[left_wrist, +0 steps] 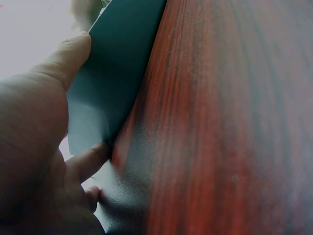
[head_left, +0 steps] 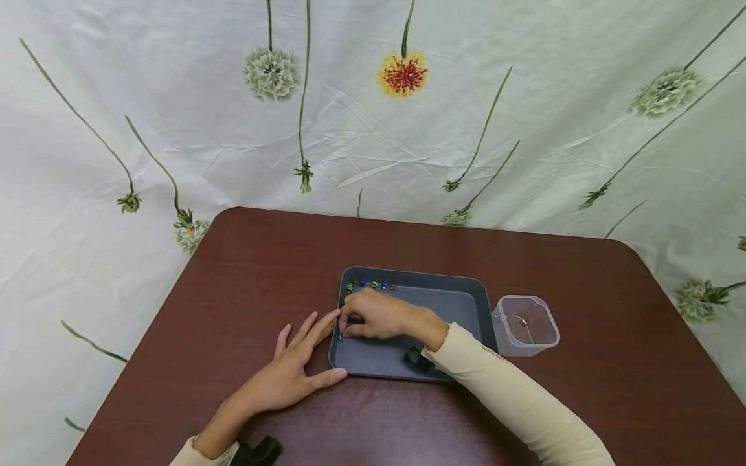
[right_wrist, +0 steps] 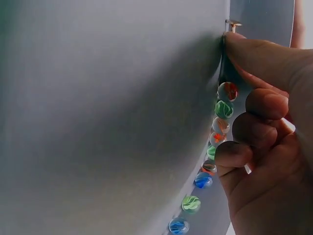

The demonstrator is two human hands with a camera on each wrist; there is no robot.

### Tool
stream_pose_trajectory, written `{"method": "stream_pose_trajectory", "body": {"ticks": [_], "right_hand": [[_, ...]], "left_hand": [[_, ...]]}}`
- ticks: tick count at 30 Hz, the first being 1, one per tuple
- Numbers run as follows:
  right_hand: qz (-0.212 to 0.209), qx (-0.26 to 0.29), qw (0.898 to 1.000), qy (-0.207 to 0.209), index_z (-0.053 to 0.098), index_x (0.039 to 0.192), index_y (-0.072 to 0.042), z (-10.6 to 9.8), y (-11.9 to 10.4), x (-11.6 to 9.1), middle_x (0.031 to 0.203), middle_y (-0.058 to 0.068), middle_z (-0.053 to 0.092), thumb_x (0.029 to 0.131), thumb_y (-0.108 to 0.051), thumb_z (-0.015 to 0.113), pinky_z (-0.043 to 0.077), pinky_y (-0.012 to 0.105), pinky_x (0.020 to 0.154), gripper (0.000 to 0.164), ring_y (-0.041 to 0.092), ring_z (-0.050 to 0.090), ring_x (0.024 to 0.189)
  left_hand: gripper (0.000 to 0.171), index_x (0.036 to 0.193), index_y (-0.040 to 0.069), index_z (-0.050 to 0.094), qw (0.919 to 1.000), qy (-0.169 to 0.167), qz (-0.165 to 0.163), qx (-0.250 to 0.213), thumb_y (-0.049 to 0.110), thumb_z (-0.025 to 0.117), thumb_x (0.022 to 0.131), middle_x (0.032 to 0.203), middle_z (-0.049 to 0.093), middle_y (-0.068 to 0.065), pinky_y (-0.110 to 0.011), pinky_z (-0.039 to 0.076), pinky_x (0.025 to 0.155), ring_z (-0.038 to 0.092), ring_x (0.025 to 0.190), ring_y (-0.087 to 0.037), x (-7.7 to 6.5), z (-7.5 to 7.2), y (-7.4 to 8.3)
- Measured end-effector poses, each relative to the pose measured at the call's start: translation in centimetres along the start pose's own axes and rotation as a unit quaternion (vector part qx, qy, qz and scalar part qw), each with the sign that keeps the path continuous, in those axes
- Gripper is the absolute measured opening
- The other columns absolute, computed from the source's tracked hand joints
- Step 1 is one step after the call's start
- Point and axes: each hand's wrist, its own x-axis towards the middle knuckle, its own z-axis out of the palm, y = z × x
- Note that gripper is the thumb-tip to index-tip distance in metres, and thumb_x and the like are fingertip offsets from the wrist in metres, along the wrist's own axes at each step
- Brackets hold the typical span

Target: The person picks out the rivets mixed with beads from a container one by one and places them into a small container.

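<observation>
A grey tray (head_left: 373, 359) lies on the table. My right hand (head_left: 375, 314) reaches over its left side, thumb and index finger pinching a small gold-coloured metal piece (right_wrist: 234, 23) against the tray's left wall. Most of that piece is hidden by the fingertips, so its kind cannot be made out. Several glass marbles (right_wrist: 190, 203) line the tray's edge beside the right hand, running round the far left corner. Fingers spread and straight, my left hand (head_left: 291, 369) touches the tray's left rim with its fingertips and the near left corner with its thumb.
To the right of the tray stands a clear plastic box (head_left: 519, 346), with a thin gold-coloured thing (head_left: 524, 322) visible in it. The dark reddish wooden table (head_left: 280, 259) ends at a white cloth (head_left: 361, 142) printed with flowers.
</observation>
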Motion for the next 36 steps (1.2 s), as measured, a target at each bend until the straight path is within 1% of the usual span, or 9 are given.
{"method": "stream_pose_trajectory", "body": {"ticks": [5,10,13,17,23,29,36], "right_hand": [[-0.001,-0.003,1.0,0.0,0.07,0.092,-0.021,0.1,0.0,0.0,0.083,-0.011,0.056,0.091,-0.024,0.063,0.034,0.014,0.058,0.007,0.003,0.043,0.067],[-0.005,-0.006,1.0,0.004,0.069,0.09,-0.022,0.3,0.0,-0.1,0.08,-0.011,0.054,0.092,-0.024,0.062,0.032,0.014,0.058,0.008,0.003,0.043,0.065],[-0.005,-0.005,1.0,0.005,0.069,0.092,-0.021,0.2,0.0,-0.4,0.08,-0.01,0.054,0.092,-0.024,0.061,0.033,0.014,0.058,0.008,0.003,0.042,0.065],[-0.007,0.008,1.0,0.011,0.07,0.094,-0.021,0.1,0.1,-0.8,0.082,-0.011,0.055,0.09,-0.022,0.064,0.034,0.014,0.058,0.008,0.003,0.042,0.065],[-0.028,0.029,0.999,0.004,0.07,0.094,-0.022,0.2,0.1,-1.0,0.084,-0.012,0.057,0.089,-0.022,0.066,0.035,0.012,0.059,0.007,0.001,0.042,0.064],[-0.029,0.044,0.999,0.001,0.07,0.094,-0.022,0.5,0.2,-0.7,0.079,-0.011,0.054,0.088,-0.021,0.066,0.034,0.012,0.06,0.007,0.001,0.041,0.064],[-0.033,0.055,0.998,-0.003,0.071,0.095,-0.02,0.6,0.1,-0.5,0.076,-0.009,0.053,0.089,-0.022,0.066,0.034,0.013,0.058,0.008,0.002,0.042,0.062]], "left_hand": [[0.088,0.151,0.036,0.008,1.0,0.003,0.006,0.006,0.056,0.061,0.083,0.154,0.027,0.006,-0.063,-0.011,0.106,0.002,0.147,-0.031,0.0,0.0,0.0],[0.087,0.151,0.035,0.009,0.9999,0.005,0.007,0.013,0.056,0.06,0.084,0.154,0.026,0.007,-0.064,-0.01,0.106,0.002,0.147,-0.031,-0.1,0.0,-0.1],[0.088,0.151,0.035,0.009,0.9999,0.006,0.008,0.011,0.056,0.061,0.083,0.154,0.026,0.008,-0.064,-0.011,0.106,0.002,0.147,-0.031,0.0,0.1,-0.1],[0.088,0.151,0.036,0.01,0.9999,0.006,0.006,0.006,0.057,0.061,0.083,0.154,0.027,0.009,-0.062,-0.011,0.106,0.003,0.147,-0.03,0.0,0.0,0.0],[0.087,0.15,0.038,0.009,1.0,0.001,-0.001,0.002,0.057,0.061,0.083,0.154,0.026,0.009,-0.061,-0.011,0.107,0.003,0.147,-0.028,0.0,-0.1,0.0],[0.086,0.151,0.037,0.009,1.0,-0.001,-0.002,0.0,0.056,0.06,0.084,0.153,0.026,0.009,-0.061,-0.011,0.107,0.002,0.147,-0.027,-0.1,-0.1,0.0],[0.086,0.151,0.037,0.009,1.0,-0.002,-0.001,0.0,0.056,0.06,0.084,0.154,0.025,0.01,-0.061,-0.012,0.107,0.001,0.147,-0.027,-0.1,-0.2,0.0]]}}
